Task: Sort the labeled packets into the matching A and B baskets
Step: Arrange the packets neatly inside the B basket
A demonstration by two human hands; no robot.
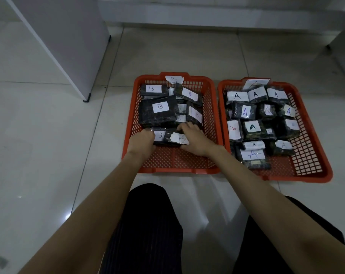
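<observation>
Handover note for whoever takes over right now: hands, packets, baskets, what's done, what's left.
Left hand: grips the near-left black plastic-wrapped B packet in the left orange plastic mesh basket.
Right hand: fingers curled over the neighbouring tilted B packet.
Left basket: only B labels can be read; a few are blurred.
Right orange mesh basket: only A labels show.
Done: no packets lie loose on the white tiled floor.
Left: settle these two packets, then release.
</observation>
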